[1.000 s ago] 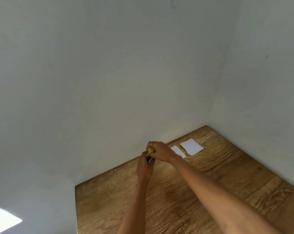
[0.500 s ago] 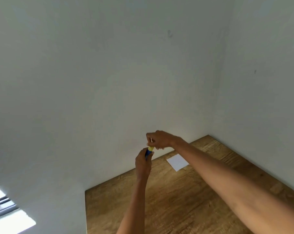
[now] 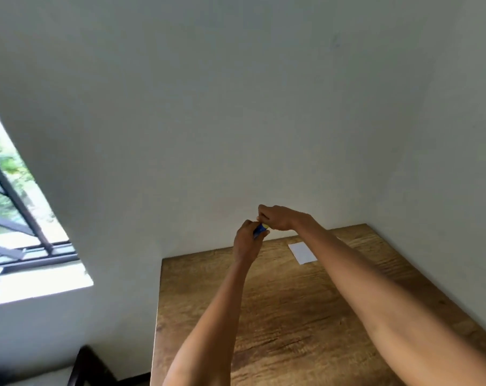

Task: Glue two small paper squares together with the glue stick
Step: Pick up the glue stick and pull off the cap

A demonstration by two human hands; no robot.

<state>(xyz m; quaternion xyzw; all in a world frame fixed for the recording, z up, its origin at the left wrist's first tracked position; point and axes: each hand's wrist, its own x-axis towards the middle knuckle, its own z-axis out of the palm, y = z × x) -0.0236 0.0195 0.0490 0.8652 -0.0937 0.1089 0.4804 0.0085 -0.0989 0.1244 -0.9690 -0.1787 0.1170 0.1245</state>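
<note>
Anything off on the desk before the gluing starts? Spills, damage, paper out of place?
Nothing spilled or damaged. Only one paper square shows, flat on the desk; the right forearm may hide the other. Both hands hold the glue stick above the desk: left hand on the barrel, right hand at its top.

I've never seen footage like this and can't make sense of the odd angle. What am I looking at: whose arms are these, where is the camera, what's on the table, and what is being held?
There is no machine here: these are a person's two bare arms. The one picture comes from a wide-angle camera worn on the person's head, looking forward and down, so the walls seem to lean. The left hand grips the blue body of a glue stick, held up above the far edge of a wooden table. The right hand pinches its yellow end; whether the cap is on or off is too small to tell. One white paper square lies on the table, partly hidden by the right forearm. A window is at the left.
</note>
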